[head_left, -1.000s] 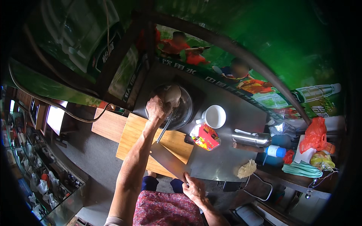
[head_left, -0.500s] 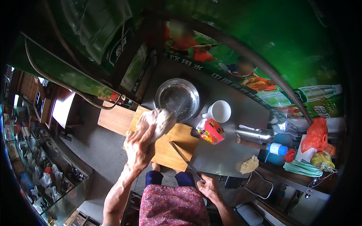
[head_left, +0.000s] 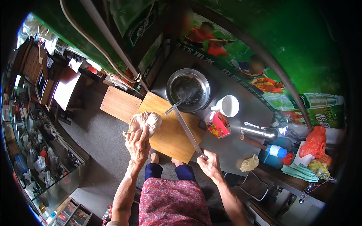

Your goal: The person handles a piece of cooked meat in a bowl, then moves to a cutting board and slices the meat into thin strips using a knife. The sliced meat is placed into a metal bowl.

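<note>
My left hand [head_left: 137, 145] is closed on a pale, crumpled lump [head_left: 148, 122] that looks like a rag or a piece of meat; I cannot tell which. The lump lies over the left part of a wooden cutting board [head_left: 161, 136]. With my right hand [head_left: 209, 164] I grip the handle of a long, narrow knife [head_left: 187, 130]. Its blade slants up and left across the board, the tip near the rim of a metal basin [head_left: 187, 74]. Out of that basin a grey metal strip [head_left: 183, 101] leans over the rim toward the board.
Right of the basin stand a white mug [head_left: 228, 106] and a red packet [head_left: 218, 125] on the metal table. Farther right are a steel flask [head_left: 259, 132], a blue-capped bottle [head_left: 276, 151], a red bag [head_left: 316, 140] and a green cloth [head_left: 299, 173]. A glass case [head_left: 56, 180] stands at left.
My left hand has drawn back, lowering the pale lump toward the board's left side. The right hand has raised the knife forward, its tip now near the basin. The view has shifted slightly.
</note>
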Demonstrator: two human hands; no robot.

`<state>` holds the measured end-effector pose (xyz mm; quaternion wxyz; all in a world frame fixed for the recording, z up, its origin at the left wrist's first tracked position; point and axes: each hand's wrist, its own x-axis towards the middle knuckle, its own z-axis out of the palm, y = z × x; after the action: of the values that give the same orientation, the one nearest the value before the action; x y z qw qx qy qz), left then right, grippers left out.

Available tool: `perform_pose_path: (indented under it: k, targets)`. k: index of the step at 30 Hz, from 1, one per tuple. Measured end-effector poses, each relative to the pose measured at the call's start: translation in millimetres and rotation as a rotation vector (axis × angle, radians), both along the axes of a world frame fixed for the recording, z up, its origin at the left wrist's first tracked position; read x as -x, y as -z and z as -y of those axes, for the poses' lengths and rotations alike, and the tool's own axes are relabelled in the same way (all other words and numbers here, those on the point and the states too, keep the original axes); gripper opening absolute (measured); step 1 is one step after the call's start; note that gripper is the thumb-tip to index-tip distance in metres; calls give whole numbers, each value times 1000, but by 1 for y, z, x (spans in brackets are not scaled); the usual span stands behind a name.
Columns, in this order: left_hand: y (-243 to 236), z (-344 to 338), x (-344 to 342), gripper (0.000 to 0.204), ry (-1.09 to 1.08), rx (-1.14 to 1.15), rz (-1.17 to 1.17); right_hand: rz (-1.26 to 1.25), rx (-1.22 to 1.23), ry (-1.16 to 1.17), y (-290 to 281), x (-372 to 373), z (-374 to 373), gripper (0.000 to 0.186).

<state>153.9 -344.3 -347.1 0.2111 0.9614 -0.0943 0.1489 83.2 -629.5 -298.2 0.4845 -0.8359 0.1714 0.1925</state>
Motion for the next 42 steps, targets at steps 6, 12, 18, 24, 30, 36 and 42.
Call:
perform_pose_path:
  k: [6, 12, 18, 24, 30, 36, 42]
  targets:
    - [5, 12, 8, 54, 26, 42, 12, 9, 3, -20, 11, -35, -7, 29]
    - [-5, 27, 13, 59, 53, 71, 51, 37, 294, -108, -41, -47, -8, 15]
    - [19, 57, 13, 59, 100, 130, 21, 29, 577, -269, -68, -61, 13, 40]
    - [36, 70, 21, 61, 65, 137, -23, 28, 563, -349, -47, -92, 6, 38]
    - [10, 57, 25, 68, 24, 100, -362, 170, 450, -227, -28, -83, -11, 23]
    - [17, 48, 2, 72, -113, 308, -557, 28, 189, -90, -60, -24, -32, 28]
    - [25, 51, -17, 89, -308, 373, -774, 244, 287, -313, -57, -1, -53, 24]
